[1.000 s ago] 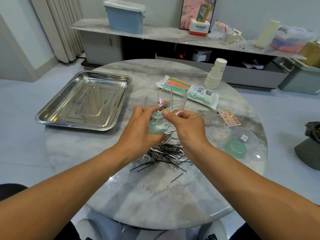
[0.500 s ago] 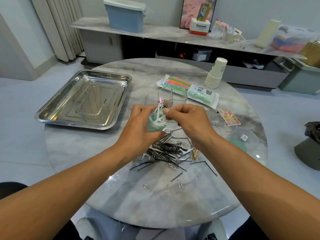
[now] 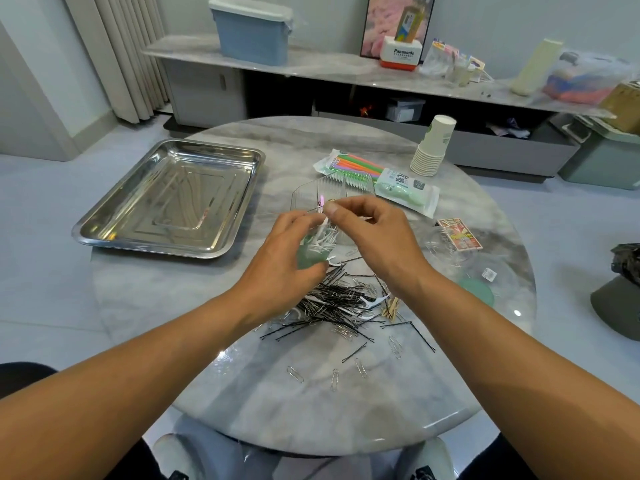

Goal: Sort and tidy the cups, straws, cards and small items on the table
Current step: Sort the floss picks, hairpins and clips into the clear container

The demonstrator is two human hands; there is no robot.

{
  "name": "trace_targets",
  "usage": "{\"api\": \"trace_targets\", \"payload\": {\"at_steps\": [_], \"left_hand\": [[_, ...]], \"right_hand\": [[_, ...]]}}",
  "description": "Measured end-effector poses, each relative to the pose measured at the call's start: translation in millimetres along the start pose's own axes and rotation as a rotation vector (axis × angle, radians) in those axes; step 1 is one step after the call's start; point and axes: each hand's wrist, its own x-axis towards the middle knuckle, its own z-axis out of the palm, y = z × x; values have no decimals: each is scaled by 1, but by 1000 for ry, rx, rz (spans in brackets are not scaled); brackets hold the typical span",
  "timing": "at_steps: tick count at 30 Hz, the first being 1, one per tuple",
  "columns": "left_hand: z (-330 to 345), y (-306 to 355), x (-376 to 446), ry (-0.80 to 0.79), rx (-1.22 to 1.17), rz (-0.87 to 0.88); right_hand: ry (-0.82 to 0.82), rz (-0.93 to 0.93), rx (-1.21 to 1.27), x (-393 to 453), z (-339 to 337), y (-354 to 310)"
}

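My left hand (image 3: 287,258) grips a small green-tinted cup (image 3: 310,252) with several white floss picks sticking out of it. My right hand (image 3: 370,230) is just above and right of it, thumb and forefinger pinching a thin dark hairpin (image 3: 316,209) in front of a clear faceted container (image 3: 311,192). Below both hands lies a pile of black hairpins (image 3: 332,299) mixed with floss picks and paper clips (image 3: 295,374). A straw pack (image 3: 360,169), a stack of paper cups (image 3: 433,147) and a card pack (image 3: 459,233) lie further back on the right.
A steel tray (image 3: 104,233) sits at the table's left. A green lid (image 3: 479,292) and clear lids (image 3: 446,245) lie at the right edge. Beside the pile rests a wooden clothespin (image 3: 391,308). The marble table (image 3: 346,410) is round; a sideboard stands behind it.
My right hand has lifted away from the green cup's mouth, up and slightly right, with a thin pin pinched. The left hand with the cup stayed almost still.
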Motion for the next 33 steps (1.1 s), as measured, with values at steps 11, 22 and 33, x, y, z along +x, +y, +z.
{"api": "trace_targets", "payload": {"at_steps": [11, 22, 33], "left_hand": [[1, -1, 4, 59, -86, -44], [-1, 1, 4, 49, -56, -78], [-11, -23, 15, 161, -31, -243]], "right_hand": [[23, -70, 43, 1, -3, 3], [183, -364, -188, -13, 9, 4], [98, -295, -376, -5, -1, 2]]}}
